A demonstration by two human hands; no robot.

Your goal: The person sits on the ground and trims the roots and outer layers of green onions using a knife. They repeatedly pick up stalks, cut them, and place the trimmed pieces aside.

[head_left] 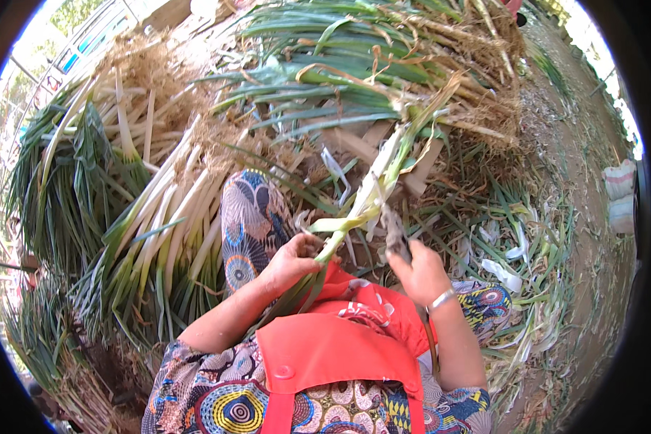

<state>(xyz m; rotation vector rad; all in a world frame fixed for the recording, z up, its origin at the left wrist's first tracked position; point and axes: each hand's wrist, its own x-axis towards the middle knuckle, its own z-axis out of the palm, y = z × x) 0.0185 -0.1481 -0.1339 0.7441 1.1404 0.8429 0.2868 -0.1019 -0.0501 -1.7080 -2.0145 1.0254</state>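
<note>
My left hand (295,263) is closed around the green part of a long spring onion (366,198), which slants up and to the right in front of me. Beside its pale stem, my right hand (420,271) grips a dirty, slim tool (393,228) with a dark handle; it looks like a knife, though soil hides its shape. Loose outer leaves hang about the onion. Just beyond it lies a large heap of untrimmed spring onions (336,65), green leaves to the left and brown roots to the right.
Pale-stemmed spring onions (168,217) are piled to the left, with darker green ones (59,173) behind. Peeled skins and leaf scraps (510,276) litter the ground on the right. Cardboard pieces (358,144) lie under the large heap. A striped sack (621,195) stands at the far right.
</note>
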